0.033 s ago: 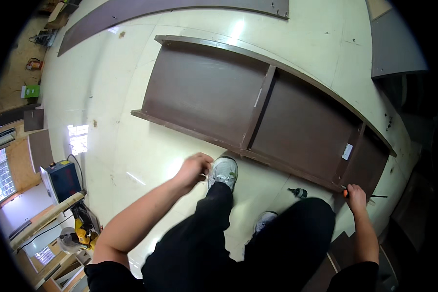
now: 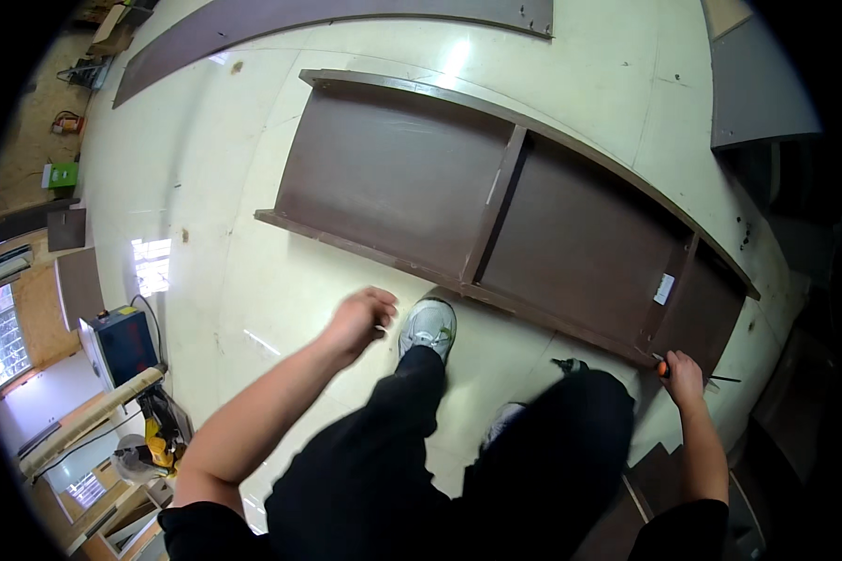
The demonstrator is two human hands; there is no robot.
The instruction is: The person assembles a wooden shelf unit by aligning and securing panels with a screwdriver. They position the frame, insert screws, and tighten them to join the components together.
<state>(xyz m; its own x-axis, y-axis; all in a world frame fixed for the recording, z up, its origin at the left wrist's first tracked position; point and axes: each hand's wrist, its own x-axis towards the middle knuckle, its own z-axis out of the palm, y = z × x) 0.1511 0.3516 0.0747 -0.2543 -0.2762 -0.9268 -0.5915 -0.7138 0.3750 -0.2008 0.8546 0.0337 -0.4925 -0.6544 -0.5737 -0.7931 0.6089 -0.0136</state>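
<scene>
My right hand [image 2: 686, 374] is closed around a screwdriver [image 2: 663, 368]. Its orange handle end shows on one side of the fist, and a thin dark shaft sticks out on the other. That hand is by the near right edge of a long dark brown cabinet frame [image 2: 393, 159], which lies on the floor with dividers across it. A small white label [image 2: 663, 289] is stuck near its right divider. My left hand [image 2: 357, 323] hovers over the floor beside my shoe, fingers loosely bent and apart, slightly blurred, with nothing seen in them.
A dark hand tool [image 2: 568, 365], partly hidden by my right knee, lies on the floor. Beyond the frame is a long brown board [image 2: 346, 11]. A blue-black box [image 2: 123, 346] and a yellow power tool [image 2: 162, 444] stand at left. Brown panels [image 2: 660, 477] lie at lower right.
My left hand has shifted slightly left, away from the shoe. My right knee has moved a little left and up, covering more of the dark tool and my other shoe.
</scene>
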